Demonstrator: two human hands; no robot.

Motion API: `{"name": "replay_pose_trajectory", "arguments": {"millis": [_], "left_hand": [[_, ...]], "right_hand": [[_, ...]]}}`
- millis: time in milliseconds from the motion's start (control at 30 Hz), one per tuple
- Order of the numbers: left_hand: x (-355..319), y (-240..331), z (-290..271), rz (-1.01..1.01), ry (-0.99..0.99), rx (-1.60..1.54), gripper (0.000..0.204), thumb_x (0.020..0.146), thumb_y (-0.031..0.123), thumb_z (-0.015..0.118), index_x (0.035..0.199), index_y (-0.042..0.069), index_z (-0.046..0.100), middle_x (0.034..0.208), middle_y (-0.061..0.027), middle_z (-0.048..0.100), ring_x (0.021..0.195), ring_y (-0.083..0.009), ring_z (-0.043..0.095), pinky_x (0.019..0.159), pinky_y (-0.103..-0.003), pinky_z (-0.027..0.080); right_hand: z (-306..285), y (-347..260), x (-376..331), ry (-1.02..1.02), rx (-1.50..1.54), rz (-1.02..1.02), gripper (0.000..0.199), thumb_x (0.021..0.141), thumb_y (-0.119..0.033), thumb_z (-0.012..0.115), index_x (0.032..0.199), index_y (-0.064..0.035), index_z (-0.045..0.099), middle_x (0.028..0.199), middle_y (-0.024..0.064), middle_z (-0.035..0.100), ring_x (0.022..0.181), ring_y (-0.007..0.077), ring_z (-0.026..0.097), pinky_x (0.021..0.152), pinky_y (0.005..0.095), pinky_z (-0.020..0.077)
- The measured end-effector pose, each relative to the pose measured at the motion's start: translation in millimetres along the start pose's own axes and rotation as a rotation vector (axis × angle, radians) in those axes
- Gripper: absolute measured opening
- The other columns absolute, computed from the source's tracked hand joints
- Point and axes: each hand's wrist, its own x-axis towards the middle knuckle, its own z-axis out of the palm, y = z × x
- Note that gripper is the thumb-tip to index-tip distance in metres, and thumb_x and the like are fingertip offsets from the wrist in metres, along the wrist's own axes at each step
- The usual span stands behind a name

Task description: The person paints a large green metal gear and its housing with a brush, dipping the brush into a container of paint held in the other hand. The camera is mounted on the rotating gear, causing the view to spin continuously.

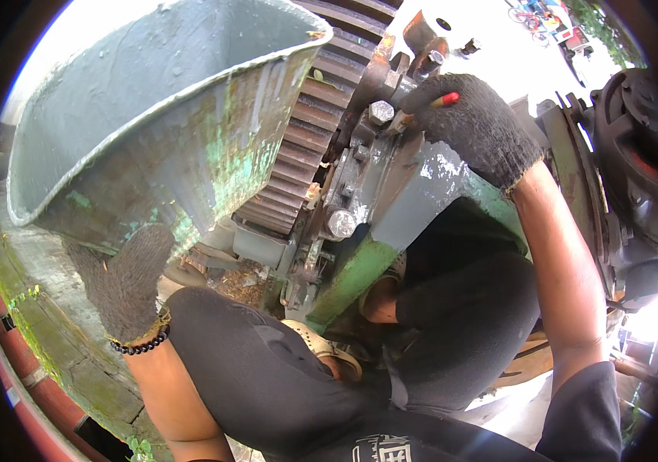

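Note:
My right hand, in a dark knitted glove, is closed round a slim paintbrush with a red handle end. Its working end is mostly hidden by the fingers, close to a metal frame that is part grey, part worn green. Large bolts sit beside the glove. At the left, my gloved left hand grips the lower side of a big metal hopper, thumb against its outer face; the other fingers are partly hidden. The hopper is grey inside, with streaked grey and green outside.
A ribbed metal roller or grate lies between hopper and frame. Dark machinery with a round housing stands at the right. My bent knees are close below the frame. A mossy concrete ledge runs along the left.

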Motion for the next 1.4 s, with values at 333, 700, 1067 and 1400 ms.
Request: {"name": "replay_pose_trajectory", "arguments": {"millis": [333,700,1067,1400], "left_hand": [[-5,19,5,0.133,0.043,0.281,0.092,0.074,0.004,0.093,0.153,0.001,0.045,0.138,-0.0159,0.062,0.115,-0.0257,0.067,0.086,-0.037,0.062],[2,23,8,0.175,-0.023,0.274,0.077,0.083,0.012,0.088,0.148,-0.001,0.049,0.134,-0.016,0.062,0.115,-0.0269,0.064,0.093,-0.037,0.057],[6,22,-4,0.2,-0.062,0.29,0.064,0.092,0.021,0.083,0.143,-0.003,0.052,0.13,-0.0162,0.062,0.114,-0.0282,0.062,0.101,-0.038,0.053],[7,24,-3,0.286,-0.083,0.326,0.07,0.088,0.021,0.086,0.144,-0.003,0.052,0.13,-0.0161,0.063,0.114,-0.0287,0.063,0.102,-0.039,0.053]], "right_hand": [[-9,11,-19,0.053,-0.067,0.061,0.036,0.098,-0.033,0.071,0.12,-0.006,0.079,0.11,0.0172,0.079,0.101,0.029,0.076,0.094,0.0399,0.0572],[-12,85,32,-0.12,-0.166,-0.172,0.03,0.099,-0.021,0.067,0.124,-0.0116,0.081,0.095,0.0059,0.079,0.071,0.0119,0.068,0.067,0.0294,0.0575],[-18,69,21,-0.043,-0.063,-0.165,0.033,0.099,-0.025,0.068,0.126,-0.0109,0.08,0.095,0.0085,0.077,0.073,0.0147,0.066,0.069,0.0302,0.0564],[27,11,-10,0.079,-0.092,0.055,0.033,0.095,-0.033,0.071,0.117,-0.01,0.082,0.099,0.016,0.08,0.087,0.0258,0.078,0.083,0.0377,0.0604]]}}
